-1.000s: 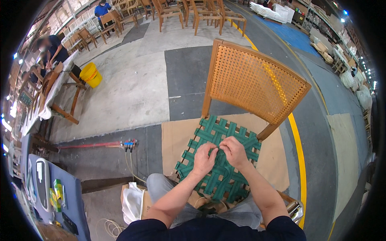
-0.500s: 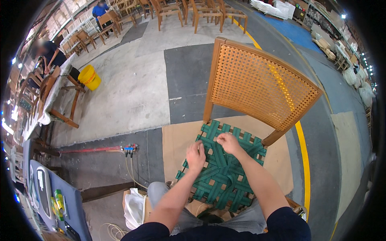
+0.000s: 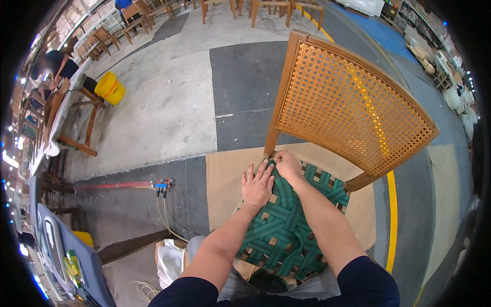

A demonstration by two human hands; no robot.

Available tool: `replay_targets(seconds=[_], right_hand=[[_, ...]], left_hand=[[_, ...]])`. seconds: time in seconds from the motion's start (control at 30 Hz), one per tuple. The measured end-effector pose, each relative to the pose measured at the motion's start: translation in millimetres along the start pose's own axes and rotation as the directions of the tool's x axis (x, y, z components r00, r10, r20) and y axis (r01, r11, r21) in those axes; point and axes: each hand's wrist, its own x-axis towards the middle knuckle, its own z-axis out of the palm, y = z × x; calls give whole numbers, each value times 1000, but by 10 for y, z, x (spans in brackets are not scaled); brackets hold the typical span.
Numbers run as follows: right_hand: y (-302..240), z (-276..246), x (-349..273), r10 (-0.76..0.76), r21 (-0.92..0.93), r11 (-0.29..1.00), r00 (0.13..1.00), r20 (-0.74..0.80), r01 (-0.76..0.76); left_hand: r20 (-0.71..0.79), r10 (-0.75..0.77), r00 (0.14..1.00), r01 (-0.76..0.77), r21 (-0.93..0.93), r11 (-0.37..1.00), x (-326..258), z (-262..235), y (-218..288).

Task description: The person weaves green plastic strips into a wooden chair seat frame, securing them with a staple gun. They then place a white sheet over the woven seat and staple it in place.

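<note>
A wooden chair with a woven cane backrest [image 3: 353, 105] stands before me, its seat crossed by interlaced green webbing straps [image 3: 289, 217]. My left hand [image 3: 257, 185] lies with fingers spread over the far left part of the webbing. Right beside it, my right hand [image 3: 288, 166] is closed at the seat's rear left corner, close to the back post. Its fingertips hide whatever they pinch. Loose strap lengths curl across the middle of the seat.
Brown cardboard [image 3: 225, 176] lies under the chair. At left are a hose fitting [image 3: 162, 185] with thin hoses, a yellow bucket [image 3: 110, 88], a blue-grey padded surface [image 3: 89, 256] and a person [image 3: 53, 66] at a bench. More wooden chairs [image 3: 268, 9] stand farther off.
Both hands have moved away from me to the seat's rear left corner. The left hand's fingers have spread onto the webbing. The chair back appears farther right and larger in view.
</note>
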Motion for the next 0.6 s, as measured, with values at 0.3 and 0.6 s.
replay_targets(seconds=[0.3,0.6], right_hand=[[-98,41,12,47,-43,998,998,-28,-48],[410,-461,-546,68,392,919,970,-232,29]], left_hand=[[134,20,991,-25,35,999,23,-41,10],[128,34,991,-41,49,998,157,-84,61]])
